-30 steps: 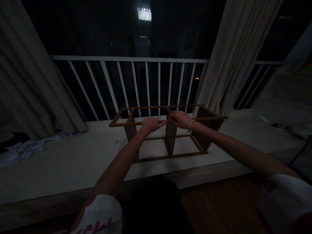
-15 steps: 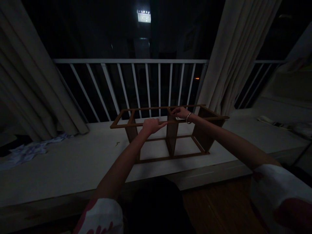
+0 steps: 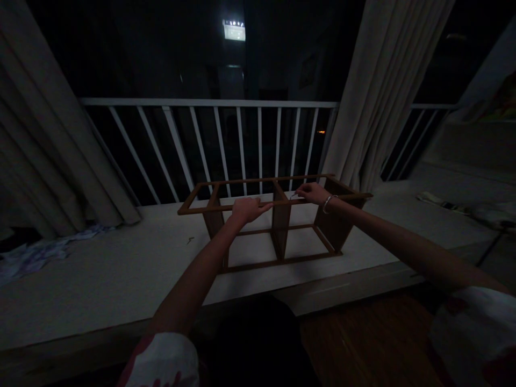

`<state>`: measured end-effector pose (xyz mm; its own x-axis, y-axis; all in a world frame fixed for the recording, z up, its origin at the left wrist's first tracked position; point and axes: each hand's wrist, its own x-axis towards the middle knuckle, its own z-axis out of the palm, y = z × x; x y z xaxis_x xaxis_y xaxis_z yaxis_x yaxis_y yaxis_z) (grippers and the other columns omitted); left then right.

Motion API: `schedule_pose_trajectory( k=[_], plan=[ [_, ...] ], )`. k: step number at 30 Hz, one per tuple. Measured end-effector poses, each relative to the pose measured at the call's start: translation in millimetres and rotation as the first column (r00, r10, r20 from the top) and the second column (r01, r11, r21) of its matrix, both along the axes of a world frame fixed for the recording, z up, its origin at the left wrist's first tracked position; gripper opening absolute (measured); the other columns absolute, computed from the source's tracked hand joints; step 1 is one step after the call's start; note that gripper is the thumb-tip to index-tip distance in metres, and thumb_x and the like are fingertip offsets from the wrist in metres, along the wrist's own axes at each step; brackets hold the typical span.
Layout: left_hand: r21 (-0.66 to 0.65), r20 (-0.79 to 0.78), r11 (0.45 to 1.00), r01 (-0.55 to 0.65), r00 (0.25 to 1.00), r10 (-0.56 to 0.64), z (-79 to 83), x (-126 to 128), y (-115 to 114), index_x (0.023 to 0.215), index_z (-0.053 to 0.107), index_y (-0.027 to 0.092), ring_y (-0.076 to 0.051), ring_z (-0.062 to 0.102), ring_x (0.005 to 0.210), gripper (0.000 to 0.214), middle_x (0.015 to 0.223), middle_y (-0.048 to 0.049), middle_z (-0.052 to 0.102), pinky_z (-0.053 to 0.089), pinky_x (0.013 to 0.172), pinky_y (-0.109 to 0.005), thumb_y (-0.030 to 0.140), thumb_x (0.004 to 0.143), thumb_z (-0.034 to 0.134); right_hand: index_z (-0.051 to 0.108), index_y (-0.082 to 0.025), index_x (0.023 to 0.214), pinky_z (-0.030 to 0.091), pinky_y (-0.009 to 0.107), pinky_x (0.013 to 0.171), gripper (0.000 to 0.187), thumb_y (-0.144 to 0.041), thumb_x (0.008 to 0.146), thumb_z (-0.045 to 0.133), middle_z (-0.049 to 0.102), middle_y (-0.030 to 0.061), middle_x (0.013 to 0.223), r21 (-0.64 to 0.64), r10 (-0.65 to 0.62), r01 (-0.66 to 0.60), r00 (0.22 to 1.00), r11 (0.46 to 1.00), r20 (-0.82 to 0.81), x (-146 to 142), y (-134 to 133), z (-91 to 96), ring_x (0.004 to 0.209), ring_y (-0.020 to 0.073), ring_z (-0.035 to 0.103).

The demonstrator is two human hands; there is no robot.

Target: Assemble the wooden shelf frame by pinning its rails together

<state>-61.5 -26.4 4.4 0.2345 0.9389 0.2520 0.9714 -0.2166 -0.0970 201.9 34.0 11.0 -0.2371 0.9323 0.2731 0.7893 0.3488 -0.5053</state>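
Observation:
A brown wooden shelf frame point(image 3: 280, 231) lies on its side on the pale ledge, its slats and panels dividing it into several bays. My left hand point(image 3: 246, 208) is closed over the near upper rail, left of the middle panel, with the thumb lying along the wood. Just right of that panel, my right hand point(image 3: 313, 192) pinches a small, thin, bent metal piece, which looks like a hex key point(image 3: 294, 195), at the rail. Its far end is too small and dark to make out. A bracelet circles my right wrist.
Behind the frame runs a white railing point(image 3: 209, 102) before a dark window. Curtains point(image 3: 355, 107) hang at both sides. On the ledge point(image 3: 133, 269) lie a small bent object point(image 3: 190, 239) and crumpled cloth or paper point(image 3: 44, 251) at the left. Wooden floor shows below.
My right hand has drawn back to the right from the middle panel, and the thin metal piece shows more clearly. My left hand keeps its hold on the rail. The view has shifted slightly.

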Motion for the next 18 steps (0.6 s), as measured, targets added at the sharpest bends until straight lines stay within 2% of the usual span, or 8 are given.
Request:
schedule_pose_trajectory(
  k=[3,7,13,18],
  plan=[
    [-0.006,0.005,1.0,-0.003,1.0,0.003,0.4,0,-1,0.099,0.063,0.015,-0.028,0.059,0.093,0.087,0.095,-0.0152,0.064,0.04,0.078,-0.035,0.076,0.073,0.005,0.066,-0.014,0.091,0.043,0.022,0.069,0.028,-0.035,0.079,0.051,0.066,0.004,0.083,0.033,0.021,-0.022,0.999,0.999,0.037,10,-9,-0.6,0.074,0.0116,0.057],
    [0.015,0.014,1.0,0.013,1.0,-0.013,-0.1,0,-1,0.099,0.064,0.014,-0.028,0.058,0.094,0.087,0.105,-0.015,0.06,0.042,0.078,-0.036,0.074,0.075,0.005,0.066,-0.015,0.088,0.045,0.026,0.077,0.024,-0.033,0.078,0.054,0.066,0.005,0.088,0.157,0.069,-0.081,0.994,0.984,0.082,15,-30,-0.5,0.082,0.0144,0.058],
    [-0.029,0.02,0.999,0.044,0.999,-0.044,0.5,-2,3,0.098,0.065,0.017,-0.027,0.059,0.094,0.085,0.105,-0.0139,0.061,0.042,0.078,-0.035,0.074,0.075,0.007,0.064,-0.015,0.088,0.046,0.025,0.075,0.021,-0.031,0.08,0.052,0.065,0.0058,0.091,0.226,0.113,-0.132,0.989,0.965,0.095,13,-57,-3.7,0.081,0.0134,0.06],
    [-0.061,0.03,0.997,0.039,0.999,-0.037,2.9,-3,4,0.095,0.066,0.017,-0.027,0.059,0.092,0.086,0.101,-0.0138,0.064,0.042,0.077,-0.034,0.076,0.073,0.008,0.065,-0.016,0.091,0.043,0.025,0.073,0.025,-0.032,0.083,0.048,0.065,0.0055,0.091,0.295,0.09,-0.153,0.972,0.943,0.216,11,-68,0.0,0.08,0.0135,0.059]
  ],
)
